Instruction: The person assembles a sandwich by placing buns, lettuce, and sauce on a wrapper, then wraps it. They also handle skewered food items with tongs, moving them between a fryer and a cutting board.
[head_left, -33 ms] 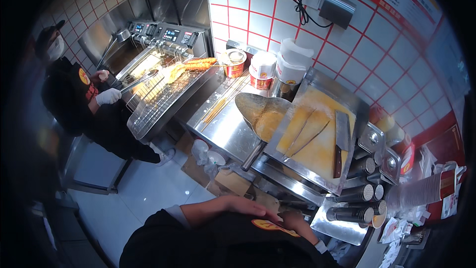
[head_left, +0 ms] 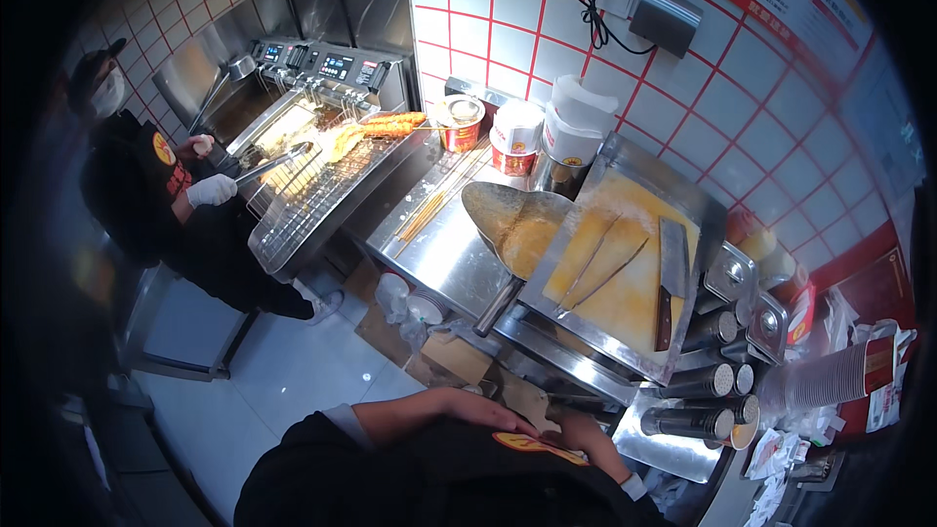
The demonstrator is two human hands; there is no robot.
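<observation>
Hands point(head_left: 500, 416) close together; cleaver point(head_left: 672, 268) in tray point(head_left: 597, 343).

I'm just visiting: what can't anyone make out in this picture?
What the left hand and right hand hold, if anything: head view, partly hidden by the black shirt.
What the nearest shaker contains: head view, hidden by its holed top.
Details of pale food on the wire rack: head view, lost in glare.

The black top point(head_left: 390, 478) has grey cuffs point(head_left: 346, 422)
</observation>
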